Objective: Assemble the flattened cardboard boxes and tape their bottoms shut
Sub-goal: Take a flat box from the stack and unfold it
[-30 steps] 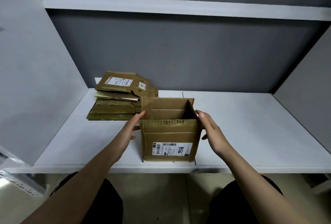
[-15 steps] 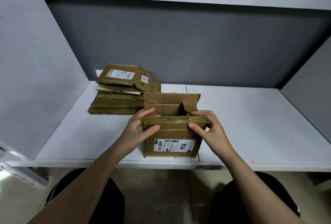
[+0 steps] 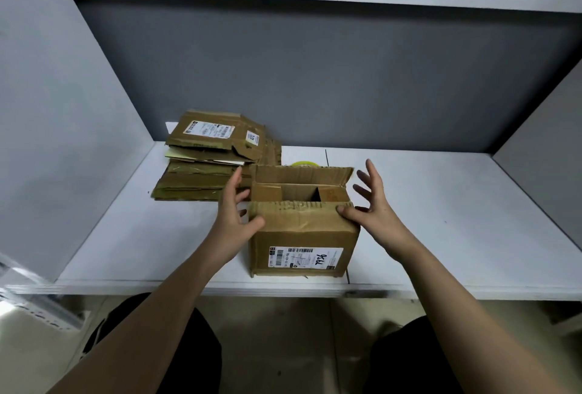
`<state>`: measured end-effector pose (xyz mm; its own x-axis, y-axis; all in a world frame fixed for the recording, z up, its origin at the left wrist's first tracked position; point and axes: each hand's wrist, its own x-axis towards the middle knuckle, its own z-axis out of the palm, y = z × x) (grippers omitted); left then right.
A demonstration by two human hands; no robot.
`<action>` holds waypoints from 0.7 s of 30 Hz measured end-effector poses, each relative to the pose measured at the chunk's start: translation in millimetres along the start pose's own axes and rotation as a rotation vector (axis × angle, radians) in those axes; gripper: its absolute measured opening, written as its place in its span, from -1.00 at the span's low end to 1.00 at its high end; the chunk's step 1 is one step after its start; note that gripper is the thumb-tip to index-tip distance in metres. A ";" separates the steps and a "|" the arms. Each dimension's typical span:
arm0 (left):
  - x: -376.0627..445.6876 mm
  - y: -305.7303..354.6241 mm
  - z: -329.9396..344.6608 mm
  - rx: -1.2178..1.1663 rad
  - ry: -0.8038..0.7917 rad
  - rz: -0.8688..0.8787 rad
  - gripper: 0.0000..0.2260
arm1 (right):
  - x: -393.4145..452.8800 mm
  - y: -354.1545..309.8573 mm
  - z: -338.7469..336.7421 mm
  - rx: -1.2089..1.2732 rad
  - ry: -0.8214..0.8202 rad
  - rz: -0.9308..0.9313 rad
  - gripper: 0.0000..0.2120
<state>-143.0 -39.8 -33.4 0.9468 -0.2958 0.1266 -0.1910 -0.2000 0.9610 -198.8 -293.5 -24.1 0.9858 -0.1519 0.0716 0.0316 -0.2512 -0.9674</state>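
Observation:
An opened-up brown cardboard box [image 3: 304,236] stands near the shelf's front edge, with a white shipping label on its near face. Its two short flaps lie folded inward; the far long flap stands up and the near long flap leans in. My left hand [image 3: 234,214] is at the box's left side, thumb on the near flap and fingers straight along the left edge. My right hand [image 3: 373,209] is at the right corner with only the thumb touching the near flap, fingers spread in the air. A stack of flattened boxes [image 3: 214,157] lies at the back left.
A yellow-green tape roll [image 3: 303,163] peeks out just behind the box. The white shelf [image 3: 441,220] has grey walls at left, back and right, and another shelf board overhead. My knees show below the front edge.
Both hands held the near flap with fingers over the top half a second ago. Now the fingers have lifted off and spread, leaving only the thumbs on the flap.

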 end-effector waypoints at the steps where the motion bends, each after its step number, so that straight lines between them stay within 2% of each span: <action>1: 2.2 0.6 1.0 -0.026 -0.030 -0.013 -0.24 | 2.3 0.1 -3.2 0.040 -0.053 0.009 -0.18; 3: 7.9 3.8 2.6 -0.124 -0.058 -0.051 -0.32 | 4.8 2.7 -6.6 0.100 -0.105 0.008 -0.28; 6: 17.9 3.8 7.6 -0.277 0.032 -0.090 -0.56 | 7.0 12.2 -10.0 0.126 -0.069 -0.007 -0.49; 8: 22.4 3.1 11.8 -0.294 0.070 -0.102 -0.70 | 5.8 16.0 -10.9 0.134 -0.044 -0.010 -0.65; 11: 25.1 3.0 19.6 -0.264 0.051 -0.130 -0.80 | 4.0 19.2 -11.2 0.149 -0.029 0.005 -0.82; 15: 26.7 4.0 20.2 -0.162 0.047 -0.116 -0.90 | 4.4 25.3 -7.7 0.099 -0.008 0.018 -0.88; 21: 23.0 1.4 14.5 -0.166 0.024 -0.114 -0.90 | 0.8 22.2 4.2 0.157 0.005 0.058 -0.91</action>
<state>-125.3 -60.4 -32.7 0.9661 -0.2574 0.0189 -0.0392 -0.0739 0.9965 -196.6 -295.1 -46.5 0.9859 -0.1667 0.0149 0.0000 -0.0891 -0.9960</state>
